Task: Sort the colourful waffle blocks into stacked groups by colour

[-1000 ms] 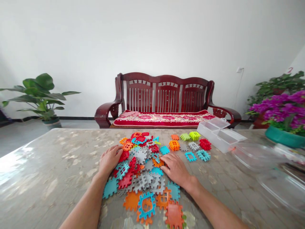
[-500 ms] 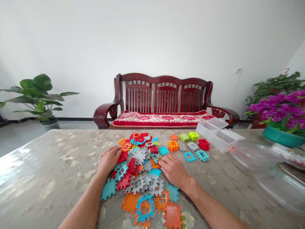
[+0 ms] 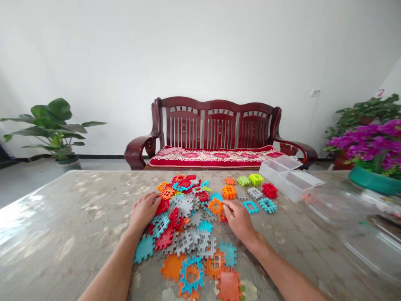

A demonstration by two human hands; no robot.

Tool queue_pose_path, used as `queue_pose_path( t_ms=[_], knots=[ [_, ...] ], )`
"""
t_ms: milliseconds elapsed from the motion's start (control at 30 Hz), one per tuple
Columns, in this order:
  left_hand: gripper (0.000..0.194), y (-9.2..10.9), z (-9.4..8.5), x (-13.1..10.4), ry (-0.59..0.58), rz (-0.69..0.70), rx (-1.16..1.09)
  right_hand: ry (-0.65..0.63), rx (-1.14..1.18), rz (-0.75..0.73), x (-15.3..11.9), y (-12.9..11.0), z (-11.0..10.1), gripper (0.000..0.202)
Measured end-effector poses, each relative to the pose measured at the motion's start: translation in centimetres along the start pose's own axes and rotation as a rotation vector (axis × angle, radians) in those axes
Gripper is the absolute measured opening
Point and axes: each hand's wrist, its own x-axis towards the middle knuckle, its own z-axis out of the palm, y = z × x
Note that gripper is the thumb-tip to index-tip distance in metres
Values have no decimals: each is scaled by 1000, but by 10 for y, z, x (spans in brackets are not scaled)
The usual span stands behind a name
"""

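A heap of flat, notched plastic pieces in red, grey, blue and orange lies on the table, with a grey piece (image 3: 184,241) near its middle. My right hand (image 3: 239,219) pinches an orange frame piece (image 3: 215,206) at the heap's right side. My left hand (image 3: 144,211) rests palm down along the heap's left edge, fingers stretched beside a red piece (image 3: 162,206). To the right of the heap are smaller groups sorted by colour: orange (image 3: 229,192), grey (image 3: 255,192), red (image 3: 270,190), lime green (image 3: 256,179) and blue (image 3: 267,205).
A clear divided box (image 3: 294,184) with its lids up stands at the back right. Nearer are transparent plastic containers (image 3: 369,251). Purple flowers fill a teal pot (image 3: 374,180) at the right edge. Beyond the table (image 3: 78,209) stands a wooden bench (image 3: 219,125).
My right hand has lifted an orange frame piece from the heap, its fingers now pinched, and has moved slightly right. My left hand has stayed in place.
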Motion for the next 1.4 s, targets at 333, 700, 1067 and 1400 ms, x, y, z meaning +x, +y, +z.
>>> queue_pose_path(
  t_ms=[333, 700, 1067, 1400],
  knots=[
    [41, 0, 0, -1, 44, 11, -7, -103, -230, 16, 2, 0, -12, 27],
    [41, 1, 0, -2, 38, 5, -14, -129, -297, -96, -5, -8, -2, 41],
    [42, 0, 1, -2, 32, 23, -8, 90, -135, 119, 16, 13, -13, 52],
    [41, 0, 0, -2, 39, 24, -14, 221, -195, 234, 54, 36, -8, 56]
  ],
)
